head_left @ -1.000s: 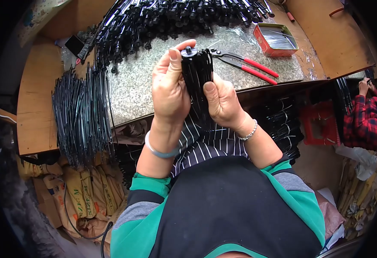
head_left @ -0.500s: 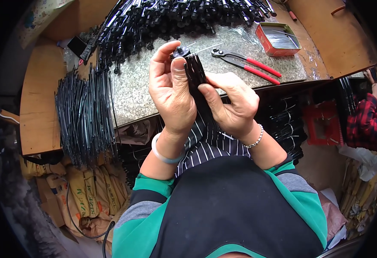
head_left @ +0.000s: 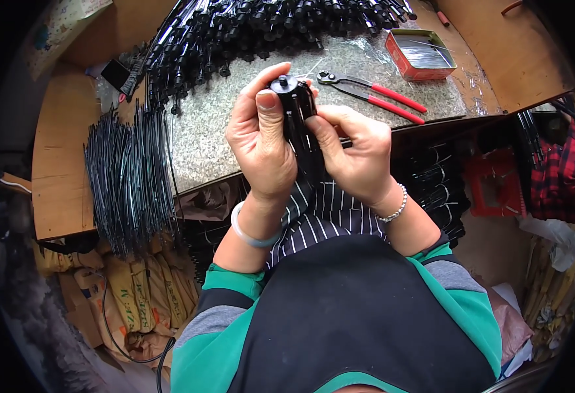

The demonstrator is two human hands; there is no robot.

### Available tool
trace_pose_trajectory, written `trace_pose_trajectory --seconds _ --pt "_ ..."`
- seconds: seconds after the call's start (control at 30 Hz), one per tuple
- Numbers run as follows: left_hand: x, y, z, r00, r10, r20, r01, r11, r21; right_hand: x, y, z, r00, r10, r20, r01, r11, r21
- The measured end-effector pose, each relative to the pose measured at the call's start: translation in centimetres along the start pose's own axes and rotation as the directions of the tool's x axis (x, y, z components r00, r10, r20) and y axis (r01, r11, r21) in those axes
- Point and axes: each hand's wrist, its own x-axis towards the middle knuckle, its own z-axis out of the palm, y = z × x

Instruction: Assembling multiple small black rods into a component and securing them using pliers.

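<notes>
My left hand (head_left: 259, 147) holds a bundle of thin black rods (head_left: 296, 124) at its upper end, thumb on the near side and fingers curled behind. On top of the bundle sits a round black cap (head_left: 283, 84) with a small stud in its middle, facing up. From the right, my right hand (head_left: 358, 150) pinches the rods between thumb and fingers, just below the cap. The lower rods run down toward my striped apron (head_left: 326, 216), partly hidden behind my hands. Beyond my fingers, a thin pale wire (head_left: 313, 67) sticks out; what it joins is hidden.
Red-handled pincers (head_left: 372, 96) lie on the speckled worktop (head_left: 202, 144), near a red tin (head_left: 410, 64) of thin wires. Black rods with thick ends (head_left: 248, 33) are heaped at the back; loose rods (head_left: 127, 177) overhang the left edge. A person's plaid sleeve (head_left: 559, 173) shows far right.
The rods are gathered closer around the cap, which now faces up more squarely. My right hand has moved slightly. The person at far right has shifted their arm.
</notes>
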Motion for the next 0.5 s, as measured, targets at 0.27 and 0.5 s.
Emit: trace_pose_trajectory --seconds 0.27,0.5 --pt "0.7 0.1 -1.3 0.979 -0.124 0.159 0.158 0.961 -0.226 -0.5 0.9 -0.2 0.956 0.262 0.129 -0.292 0.853 0.432" --pt "0.1 -0.6 -0.9 0.994 -0.07 0.082 0.083 0.983 -0.166 -0.6 1.4 0.0 0.965 0.225 0.133 -0.26 0.882 0.394"
